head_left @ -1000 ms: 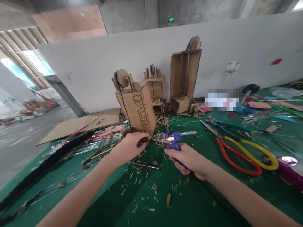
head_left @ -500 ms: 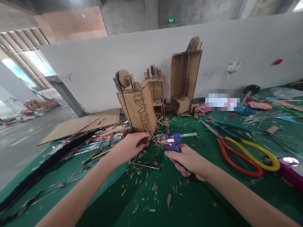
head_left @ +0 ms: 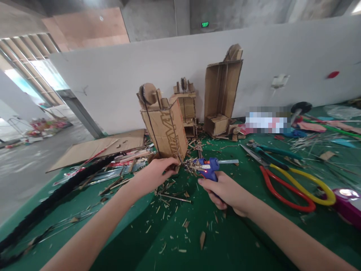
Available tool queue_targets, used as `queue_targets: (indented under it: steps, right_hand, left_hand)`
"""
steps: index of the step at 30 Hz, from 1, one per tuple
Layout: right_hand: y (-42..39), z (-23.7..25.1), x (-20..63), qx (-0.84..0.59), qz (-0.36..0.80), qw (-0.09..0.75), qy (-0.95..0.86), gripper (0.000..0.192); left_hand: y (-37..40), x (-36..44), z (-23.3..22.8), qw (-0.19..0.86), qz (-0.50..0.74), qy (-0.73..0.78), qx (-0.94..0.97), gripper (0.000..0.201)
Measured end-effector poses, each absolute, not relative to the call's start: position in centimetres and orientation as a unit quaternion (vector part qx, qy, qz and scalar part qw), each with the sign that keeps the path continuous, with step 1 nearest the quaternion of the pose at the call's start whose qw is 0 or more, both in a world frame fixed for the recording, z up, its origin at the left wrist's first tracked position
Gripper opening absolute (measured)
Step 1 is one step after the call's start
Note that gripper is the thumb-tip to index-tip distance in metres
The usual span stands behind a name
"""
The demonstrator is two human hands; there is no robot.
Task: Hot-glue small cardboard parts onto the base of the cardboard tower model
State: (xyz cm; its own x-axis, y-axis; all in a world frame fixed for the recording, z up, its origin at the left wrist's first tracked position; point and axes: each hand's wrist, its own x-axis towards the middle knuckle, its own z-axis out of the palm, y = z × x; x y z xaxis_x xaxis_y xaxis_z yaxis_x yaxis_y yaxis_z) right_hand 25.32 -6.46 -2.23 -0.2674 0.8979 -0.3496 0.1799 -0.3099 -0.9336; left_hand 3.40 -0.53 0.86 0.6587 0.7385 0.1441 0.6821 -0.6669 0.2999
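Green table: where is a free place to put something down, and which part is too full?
The green table is mostly bare near the camera, between the two forearms, with only small chips. Crowded: scraps around the cardboard box and blue glue gun, and the right side with the big shears.

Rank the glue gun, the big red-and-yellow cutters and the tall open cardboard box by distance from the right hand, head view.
1. Glue gun: gripped in the right hand.
2. Red-and-yellow cutters: on the green mat, to its right.
3. Tall open cardboard box: against the back wall.
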Motion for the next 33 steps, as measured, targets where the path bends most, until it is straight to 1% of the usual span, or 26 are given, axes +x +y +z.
queue_targets:
  steps: [11,17,21,25,29,33]
  right_hand:
    - [-6.57,-1.84,25.31,-0.547,0.602,0.267,-0.517,0.023]
    - [-6.64,-1.88,25.31,-0.533,0.607,0.285,-0.517,0.023]
    - [-6.59,-2.06,25.29,-0.529,0.609,0.292,-0.514,0.024]
    - [-6.59,-2.18,25.28,-0.527,0.605,0.3,-0.516,0.026]
    - [-6.6,-2.33,25.39,-0.536,0.59,0.285,-0.533,0.027]
    - [-6.58,-2.69,25.74,-0.546,0.565,0.289,-0.547,0.027]
  left_hand:
    - [-0.18,3.05,0.35,0.084,0.137,0.37,0.915,0.029]
    - [-0.23,2.91,0.56,0.11,0.123,0.373,0.913,0.036]
    - [-0.26,2.99,0.61,0.11,0.117,0.377,0.912,0.039]
    - [-0.32,3.07,0.72,0.107,0.119,0.381,0.911,0.035]
    - [-0.55,3.2,0.92,0.102,0.124,0.384,0.909,0.028]
    - [-0.74,3.2,0.86,0.107,0.12,0.395,0.904,0.022]
